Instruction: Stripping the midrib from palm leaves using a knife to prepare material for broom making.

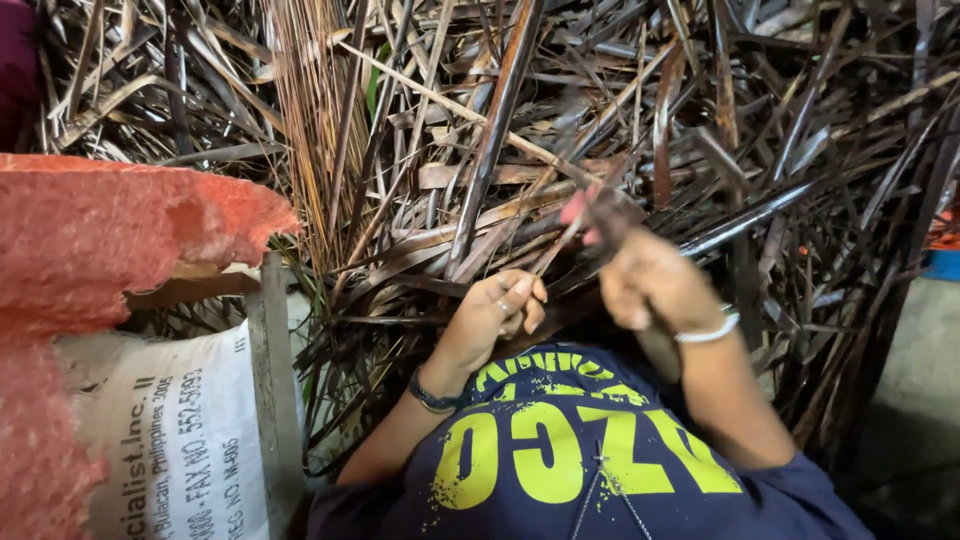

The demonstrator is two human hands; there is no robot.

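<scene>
My left hand (495, 315) is curled in front of my dark blue shirt (570, 460) and pinches a thin dry leaf strip (560, 235) that slants up to the right. A dark band sits on that wrist. My right hand (650, 280), with a white bracelet, is motion-blurred and closed on a dark object with a pinkish end (590, 210); what it is cannot be made out. Both hands are at the near edge of a big pile of dry brown palm leaves (620, 110). A bundle of thin pale sticks (310, 110) stands in the pile at upper left.
A rough red sheet (90, 230) with a torn edge covers the left side. Below it is a white printed sack (170, 440) beside a grey wooden post (275, 390). A grey concrete surface (915, 400) and a blue object (945, 265) lie at the right edge.
</scene>
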